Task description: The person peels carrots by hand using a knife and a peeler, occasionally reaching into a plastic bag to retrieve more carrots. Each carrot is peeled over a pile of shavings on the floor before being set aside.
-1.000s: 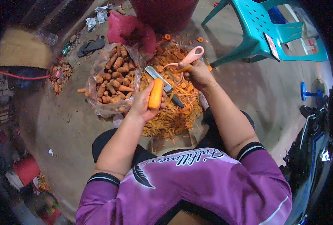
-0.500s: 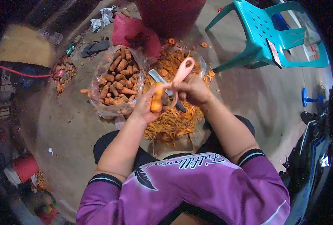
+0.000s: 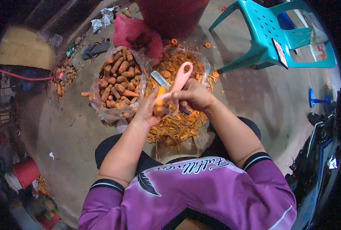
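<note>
Carrot (image 3: 161, 93) sitting in my left hand's (image 3: 149, 109) grip; right hand (image 3: 195, 96) gripping peeler (image 3: 181, 78) against it.

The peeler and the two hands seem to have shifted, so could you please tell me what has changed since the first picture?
The right hand has brought the peeler leftward and closer to the body, over the carrot. The left hand still grips that carrot; the knife still lies on the peelings.
</note>
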`<state>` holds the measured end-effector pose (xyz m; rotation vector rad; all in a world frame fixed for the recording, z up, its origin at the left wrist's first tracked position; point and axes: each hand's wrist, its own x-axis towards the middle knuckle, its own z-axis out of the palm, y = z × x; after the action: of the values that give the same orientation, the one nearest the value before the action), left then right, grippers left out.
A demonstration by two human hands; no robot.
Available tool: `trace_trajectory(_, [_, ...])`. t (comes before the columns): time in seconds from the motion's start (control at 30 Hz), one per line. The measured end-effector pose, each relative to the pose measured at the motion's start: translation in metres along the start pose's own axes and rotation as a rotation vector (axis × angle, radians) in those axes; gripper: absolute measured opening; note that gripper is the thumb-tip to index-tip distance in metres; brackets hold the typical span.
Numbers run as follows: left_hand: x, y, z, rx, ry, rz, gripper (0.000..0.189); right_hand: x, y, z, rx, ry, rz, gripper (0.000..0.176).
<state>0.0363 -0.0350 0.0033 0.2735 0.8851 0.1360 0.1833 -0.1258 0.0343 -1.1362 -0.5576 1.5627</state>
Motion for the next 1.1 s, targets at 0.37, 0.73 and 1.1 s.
trace_trajectory(0.37, [0.000,-0.004,-0.001,0.018,-0.192,-0.013,0.032,0.012,0.004,-0.032,0.029,0.359,-0.125,0.015])
trace_trajectory(0.73, [0.002,-0.004,-0.006,-0.010,-0.205,-0.148,0.034,0.021,0.014,-0.049,-0.075,0.527,-0.095,0.013])
trace_trajectory(1.1, [-0.001,0.000,-0.003,-0.012,-0.225,-0.097,0.036,-0.003,0.007,0.015,0.041,-0.036,-0.007,0.014])
